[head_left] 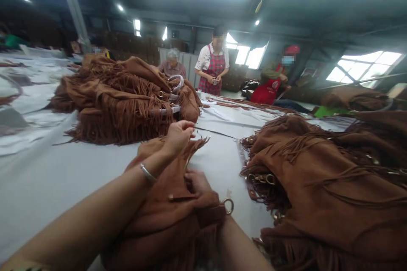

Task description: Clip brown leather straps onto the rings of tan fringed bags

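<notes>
A brown suede bag (165, 220) with fringe and a metal ring (228, 206) lies in front of me on the white table. Above its far edge, my left hand (179, 135), with a bracelet on the wrist, is closed in a pinch. A thin dark cord (216, 132) runs from its fingertips to the right. My right hand (199, 182) is lower down at the bag's opening, its forearm passing behind the ringed edge. Its fingers close on the bag's edge and are partly hidden by suede. Loose fringe strands (200, 142) stick up between the hands.
A tall pile of fringed brown bags (121, 106) stands at the far left of the white table (79, 173). More brown bags (333, 178) with metal rings are heaped on the right. Brown straps (244, 105) lie farther back. A person in a checked apron (216, 67) stands across the table.
</notes>
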The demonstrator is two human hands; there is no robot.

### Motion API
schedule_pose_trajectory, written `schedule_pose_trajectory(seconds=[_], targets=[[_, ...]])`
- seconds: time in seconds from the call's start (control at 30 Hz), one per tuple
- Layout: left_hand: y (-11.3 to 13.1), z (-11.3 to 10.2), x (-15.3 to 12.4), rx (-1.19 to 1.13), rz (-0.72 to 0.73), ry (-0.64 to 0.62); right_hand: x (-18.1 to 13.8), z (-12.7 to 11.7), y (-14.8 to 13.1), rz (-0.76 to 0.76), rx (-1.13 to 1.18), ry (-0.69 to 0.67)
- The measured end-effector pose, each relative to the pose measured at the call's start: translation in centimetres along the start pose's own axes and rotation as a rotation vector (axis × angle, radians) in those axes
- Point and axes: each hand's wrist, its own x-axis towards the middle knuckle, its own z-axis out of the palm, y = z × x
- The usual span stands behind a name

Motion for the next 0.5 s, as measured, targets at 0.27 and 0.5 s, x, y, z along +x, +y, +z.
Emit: schedule_pose_trajectory(seconds=[0.27, 0.5], targets=[[-11.4, 3.7, 1.8, 0.440, 0.221, -0.060, 7.0, -14.7, 0.2, 0.070, -0.790, 0.598], [-12.4, 4.3, 3.2, 0.873, 0.305, -0.171, 10.6, -15.7, 2.0, 0.280, -1.180, 0.540]])
